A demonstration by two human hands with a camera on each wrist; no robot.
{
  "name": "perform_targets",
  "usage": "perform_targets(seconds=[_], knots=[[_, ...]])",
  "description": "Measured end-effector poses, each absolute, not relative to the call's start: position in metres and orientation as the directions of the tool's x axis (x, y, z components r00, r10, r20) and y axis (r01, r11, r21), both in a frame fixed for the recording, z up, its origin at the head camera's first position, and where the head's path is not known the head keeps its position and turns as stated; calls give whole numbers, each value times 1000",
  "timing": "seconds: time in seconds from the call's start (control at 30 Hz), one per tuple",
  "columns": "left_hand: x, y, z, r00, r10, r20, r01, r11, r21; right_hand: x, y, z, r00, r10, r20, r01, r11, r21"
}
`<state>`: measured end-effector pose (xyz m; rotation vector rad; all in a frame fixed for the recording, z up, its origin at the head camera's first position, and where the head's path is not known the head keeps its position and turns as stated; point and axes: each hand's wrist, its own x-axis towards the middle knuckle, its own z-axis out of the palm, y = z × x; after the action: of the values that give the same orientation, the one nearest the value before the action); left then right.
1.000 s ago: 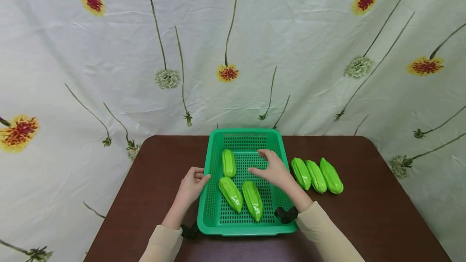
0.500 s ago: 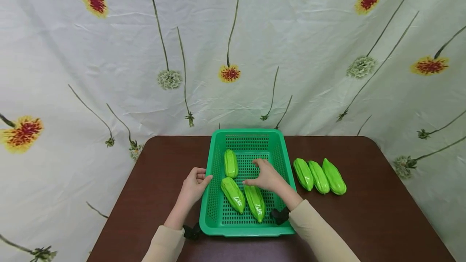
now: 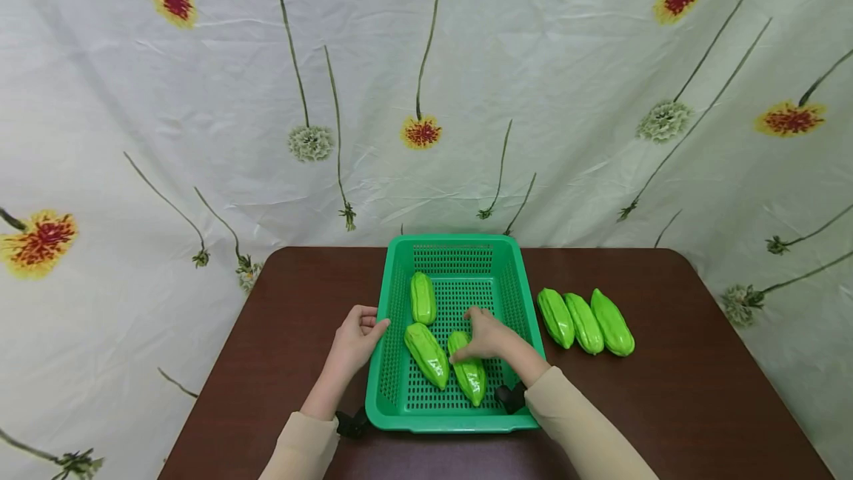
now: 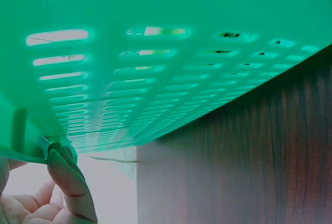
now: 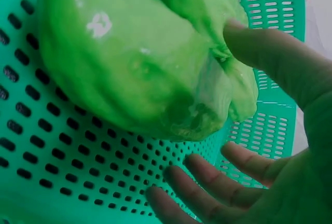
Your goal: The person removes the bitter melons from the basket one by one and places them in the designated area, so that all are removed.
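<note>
Three glossy, ridged green gourds lie in a green perforated plastic basket [image 3: 456, 421]: an upper-left gourd [image 3: 423, 298], a lower-left gourd [image 3: 427, 356] and a right gourd [image 3: 474, 384]. My left hand [image 3: 356, 335] grips the basket's left rim; in the left wrist view, its fingers [image 4: 70, 180] curl at the rim. Inside the basket, my right hand [image 3: 489, 335] hovers at the upper end of the right gourd. The right wrist view shows this gourd [image 5: 129, 63] large, with thumb and spread fingers [image 5: 205, 180] on either side of its end, not closed round it.
Outside the basket, to its right on the dark brown wooden table [image 3: 693, 391], three more gourds [image 3: 583, 323] lie side by side. A pale cloth [image 3: 373, 80] printed with flowers hangs behind the table.
My right hand has come down and toward me inside the basket, from the bare middle to the right gourd. My left hand stays at the rim. The view has shifted slightly.
</note>
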<state>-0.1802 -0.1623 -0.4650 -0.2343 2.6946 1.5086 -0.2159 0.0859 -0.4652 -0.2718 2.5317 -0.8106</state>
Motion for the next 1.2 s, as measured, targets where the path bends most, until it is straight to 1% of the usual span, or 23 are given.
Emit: perform_targets(seconds=[0.23, 0.47, 0.6, 0.77, 1.0, 1.2], knots=[[-181, -162, -466, -987, -115, -115, -159, 522, 838, -214, 87, -467, -832, -358, -425, -69, 825, -560], [-182, -163, -467, -988, -111, -105, -148, 527, 837, -213, 87, -466, -823, -362, -439, -64, 826, -560], [-181, -163, -467, -989, -110, -104, -146, 526, 838, -215, 88, -466, -824, -374, -427, -71, 814, -576], [-180, -162, -467, -989, -110, -100, -143, 524, 839, -219, 92, -465, -848, -368, -382, -51, 773, -632], [-181, -162, -467, -990, -108, -94, -138, 522, 842, -224, 97, -451, -906, -331, -262, -51, 703, -710], [-182, -162, -467, -989, -117, -93, -141, 523, 840, -227, 104, -435, -950, -265, -166, -61, 680, -731]])
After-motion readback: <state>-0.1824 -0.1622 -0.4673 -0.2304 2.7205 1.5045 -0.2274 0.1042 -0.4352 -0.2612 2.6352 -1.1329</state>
